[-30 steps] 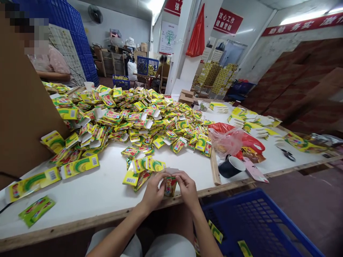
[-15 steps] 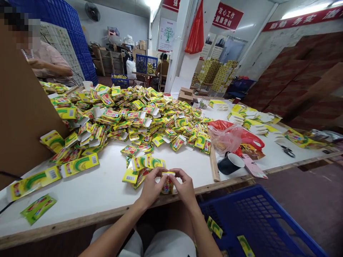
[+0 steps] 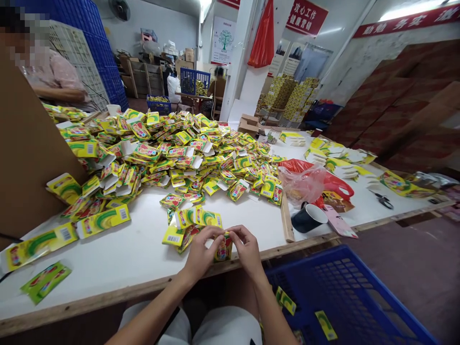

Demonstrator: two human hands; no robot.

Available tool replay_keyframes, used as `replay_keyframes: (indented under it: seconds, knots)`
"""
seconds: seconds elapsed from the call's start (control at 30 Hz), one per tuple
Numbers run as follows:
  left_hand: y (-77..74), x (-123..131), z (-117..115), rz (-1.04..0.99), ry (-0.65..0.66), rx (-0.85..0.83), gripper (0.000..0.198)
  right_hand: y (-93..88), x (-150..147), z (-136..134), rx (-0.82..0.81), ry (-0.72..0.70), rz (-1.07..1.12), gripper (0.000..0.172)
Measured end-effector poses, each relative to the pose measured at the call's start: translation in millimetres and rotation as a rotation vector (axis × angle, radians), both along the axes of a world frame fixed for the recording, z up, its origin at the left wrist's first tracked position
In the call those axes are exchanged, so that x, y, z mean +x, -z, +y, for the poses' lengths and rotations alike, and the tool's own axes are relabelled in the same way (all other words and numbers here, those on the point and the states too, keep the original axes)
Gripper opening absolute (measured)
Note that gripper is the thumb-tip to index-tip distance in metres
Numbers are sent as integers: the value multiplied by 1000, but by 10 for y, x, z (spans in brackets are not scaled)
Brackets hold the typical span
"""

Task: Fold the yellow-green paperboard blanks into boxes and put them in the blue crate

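Both my hands meet at the near edge of the white table (image 3: 136,249). My left hand (image 3: 201,254) and my right hand (image 3: 246,251) pinch a small yellow and red carton box (image 3: 223,250) between them, fingers closed on its top flap. Just beyond my hands lie a few flat yellow-green cartons (image 3: 192,220). A large heap of the same cartons (image 3: 168,153) covers the far left and middle of the table.
A blue plastic crate (image 3: 345,297) with a few boxes in it stands at my right knee. A black cup (image 3: 309,218), red plastic bags (image 3: 312,184), scissors (image 3: 383,200) and flat carton sheets lie to the right. A brown cardboard panel (image 3: 25,158) stands left; a person sits behind it.
My fingers have moved over the top of the small box, folding its flap down. The view has shifted slightly; the person at the far left has moved an arm.
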State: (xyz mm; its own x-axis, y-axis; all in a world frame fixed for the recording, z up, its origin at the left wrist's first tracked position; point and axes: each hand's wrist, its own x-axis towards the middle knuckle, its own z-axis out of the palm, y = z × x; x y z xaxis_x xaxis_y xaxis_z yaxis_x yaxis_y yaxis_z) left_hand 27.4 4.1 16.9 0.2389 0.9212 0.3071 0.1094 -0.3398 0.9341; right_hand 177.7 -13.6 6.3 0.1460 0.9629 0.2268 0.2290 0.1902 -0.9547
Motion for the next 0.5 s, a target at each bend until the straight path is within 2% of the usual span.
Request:
replay_keyframes:
  seconds: [0.1, 0.17, 0.23, 0.27, 0.33, 0.4, 0.47, 0.5]
  knots:
    - [76, -79, -78, -7, 49, 40, 19, 28, -33, -81, 19, 6, 0, 10]
    - [97, -125, -157, -22, 5, 16, 23, 4, -66, -180, 90, 60, -20, 6]
    - [91, -154, -247, -113, -116, -107, 31, -55, -109, -323, 205, 107, -58, 11]
    - [78, -161, -290, -192, -145, -226, 35, -95, -137, -407, 270, 108, -83, 16]
    - [35, -167, -358, -389, -52, -536, 43, -179, -212, -583, 388, 34, -145, 28]
    - [-22, -166, -392, -570, 144, -791, 52, -256, -294, -739, 441, -117, -217, 35]
    - [-77, -167, -397, -683, 223, -853, 52, -313, -355, -841, 389, -212, -245, 30]
    - [-97, -168, -396, -703, 212, -825, 51, -335, -369, -865, 324, -188, -224, 24]
